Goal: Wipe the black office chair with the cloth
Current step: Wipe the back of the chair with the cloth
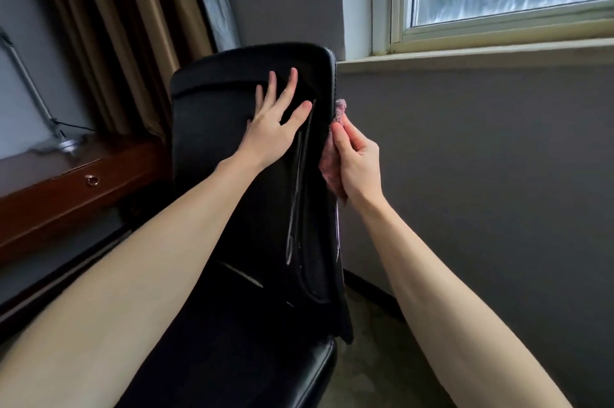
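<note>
The black office chair (232, 128) fills the middle of the view, its tall backrest facing me and the glossy seat below. My left hand (275, 128) lies flat on the upper backrest with fingers spread, holding nothing. My right hand (357, 161) is at the backrest's right edge, closed on a pinkish cloth (332, 155) pressed against that side. Part of the cloth sticks out above my fingers; the rest is hidden between hand and chair.
A brown wooden desk (66, 194) with a metal lamp base (63, 145) stands to the left. Brown curtains (126, 25) hang behind the chair. A grey wall and a window sill (465, 55) are on the right, with carpeted floor (375, 341) below.
</note>
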`<state>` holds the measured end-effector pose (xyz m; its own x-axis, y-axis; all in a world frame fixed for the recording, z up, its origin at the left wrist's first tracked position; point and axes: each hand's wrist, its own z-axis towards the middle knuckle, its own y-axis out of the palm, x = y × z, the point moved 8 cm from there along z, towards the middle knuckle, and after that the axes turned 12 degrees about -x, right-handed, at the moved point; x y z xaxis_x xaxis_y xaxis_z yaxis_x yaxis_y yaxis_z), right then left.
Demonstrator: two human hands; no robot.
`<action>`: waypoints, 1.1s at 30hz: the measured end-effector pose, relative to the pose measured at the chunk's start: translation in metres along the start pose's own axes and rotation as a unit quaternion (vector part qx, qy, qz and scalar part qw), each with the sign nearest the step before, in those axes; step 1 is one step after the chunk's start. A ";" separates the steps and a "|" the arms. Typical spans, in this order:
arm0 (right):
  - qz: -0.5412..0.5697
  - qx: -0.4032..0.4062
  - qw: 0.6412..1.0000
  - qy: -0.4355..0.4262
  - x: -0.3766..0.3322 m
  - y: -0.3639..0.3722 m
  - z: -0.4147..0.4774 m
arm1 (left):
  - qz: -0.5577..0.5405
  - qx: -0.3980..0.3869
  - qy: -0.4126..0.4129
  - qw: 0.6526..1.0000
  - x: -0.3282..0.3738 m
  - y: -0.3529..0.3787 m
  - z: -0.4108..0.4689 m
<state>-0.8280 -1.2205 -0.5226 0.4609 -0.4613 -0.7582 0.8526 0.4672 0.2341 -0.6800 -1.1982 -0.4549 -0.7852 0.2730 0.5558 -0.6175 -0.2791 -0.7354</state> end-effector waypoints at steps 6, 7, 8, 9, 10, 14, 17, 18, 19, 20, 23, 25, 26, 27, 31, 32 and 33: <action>0.030 -0.027 0.999 -0.029 0.025 -0.003 -0.015 | -0.023 0.016 0.033 0.999 -0.006 0.016 -0.019; 0.044 -0.026 0.998 -0.025 0.024 -0.003 -0.012 | -0.028 0.016 0.032 0.999 -0.006 0.017 -0.021; 0.051 -0.019 0.998 -0.018 0.019 -0.002 -0.006 | -0.032 0.015 0.030 0.999 -0.006 0.017 -0.023; 0.055 -0.012 0.998 -0.016 0.011 0.000 0.001 | -0.039 0.012 0.029 0.999 -0.006 0.016 -0.023; 0.056 -0.006 0.998 -0.021 0.004 0.001 0.010 | -0.046 0.009 0.026 0.999 -0.007 0.015 -0.023; 0.048 -0.011 0.998 -0.031 -0.021 0.004 0.042 | -0.061 0.008 0.022 0.998 -0.008 0.014 -0.020; 0.042 -0.031 0.998 -0.019 -0.018 0.007 0.041 | -0.056 0.011 0.019 0.998 -0.010 0.015 -0.016; 0.035 -0.039 0.998 -0.025 -0.014 0.008 0.038 | -0.053 0.013 0.018 0.998 -0.012 0.015 -0.014; 0.037 -0.042 0.998 -0.032 -0.011 0.009 0.035 | -0.051 0.014 0.017 0.998 -0.013 0.015 -0.013; 0.035 -0.043 0.998 -0.035 -0.005 0.009 0.031 | -0.050 0.015 0.017 0.998 -0.014 0.015 -0.012; 0.004 -0.035 0.999 -0.032 0.030 -0.001 0.016 | -0.041 0.015 0.019 0.999 -0.016 0.017 -0.010; -0.017 -0.042 0.999 -0.012 0.058 -0.009 0.004 | -0.029 0.016 0.023 0.999 -0.016 0.019 -0.009; -0.018 -0.044 0.999 0.003 0.069 -0.011 -0.003 | -0.021 0.015 0.026 0.999 -0.017 0.020 -0.009; -0.016 -0.046 0.999 0.010 0.076 -0.013 -0.009 | -0.014 0.014 0.030 0.999 -0.017 0.021 -0.010; -0.033 -0.016 0.999 -0.023 0.060 -0.009 -0.011 | 0.005 0.013 0.031 0.999 -0.022 0.021 -0.015; -0.036 -0.007 0.999 -0.033 0.050 -0.008 -0.005 | 0.012 0.010 0.030 0.999 -0.024 0.023 -0.017; -0.037 -0.001 0.998 -0.045 0.039 -0.008 0.004 | 0.016 0.007 0.031 0.999 -0.026 0.024 -0.018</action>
<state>-0.8160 -1.2451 -0.5513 0.4170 -0.5610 -0.7151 0.8847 0.4310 0.1777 -0.6735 -1.1953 -0.4944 -0.8010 0.3193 0.5064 -0.5924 -0.3010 -0.7473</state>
